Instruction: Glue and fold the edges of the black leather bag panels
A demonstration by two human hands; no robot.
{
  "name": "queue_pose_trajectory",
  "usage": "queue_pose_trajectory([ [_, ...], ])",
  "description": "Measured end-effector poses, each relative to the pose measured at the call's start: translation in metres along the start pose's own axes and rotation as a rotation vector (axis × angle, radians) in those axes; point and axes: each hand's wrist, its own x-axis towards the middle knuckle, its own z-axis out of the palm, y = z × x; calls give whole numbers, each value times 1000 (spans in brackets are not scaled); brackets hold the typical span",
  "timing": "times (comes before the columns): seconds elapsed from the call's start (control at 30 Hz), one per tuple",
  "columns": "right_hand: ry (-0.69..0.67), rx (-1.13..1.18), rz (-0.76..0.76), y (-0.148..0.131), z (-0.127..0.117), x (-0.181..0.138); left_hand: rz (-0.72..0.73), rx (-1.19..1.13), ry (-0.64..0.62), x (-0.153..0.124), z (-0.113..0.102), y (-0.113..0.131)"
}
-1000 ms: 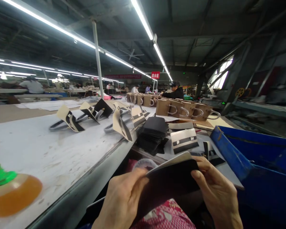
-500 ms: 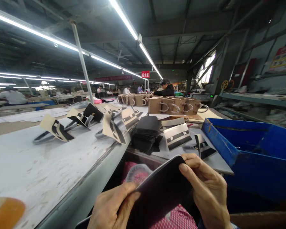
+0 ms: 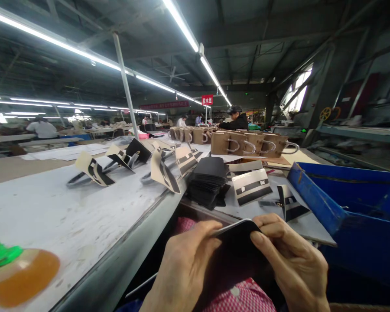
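Observation:
A black flat panel (image 3: 237, 247) with a pale edge is held up between both hands above my lap. My left hand (image 3: 188, 260) pinches its upper edge left of the middle, thumb on the near face. My right hand (image 3: 289, 255) grips the rounded top right corner between thumb and fingers. The panel's lower part is partly hidden behind the left hand and wrist. Just beyond lies a stack of black panels (image 3: 206, 180) at the table corner. A cream piece with black strips (image 3: 251, 186) rests right of the stack.
Several cream-and-black pieces (image 3: 94, 169) stand folded on the white table (image 3: 84, 225). A bottle of orange liquid (image 3: 26, 277) with a green top is at lower left. On the right is a blue bin (image 3: 360, 225). Brown bags (image 3: 247, 145) line the back, near a person (image 3: 237, 119).
My left hand has slid along the panel's upper edge toward my right hand, which keeps its corner grip. The view has turned slightly left, showing more of the orange bottle.

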Motion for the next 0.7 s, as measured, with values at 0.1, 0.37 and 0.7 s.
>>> queue_pose_trajectory([
  [0.1, -19, -24, -63, -1, 0, 0, 74, 27, 41, 6, 8, 6],
  [0.37, -6, -116, -130, -1, 1, -2, 257, 229, 211, 9, 26, 4],
  [0.7, 37, -362, -371, 1, 2, 0, 298, 270, 279, 14, 35, 1],
])
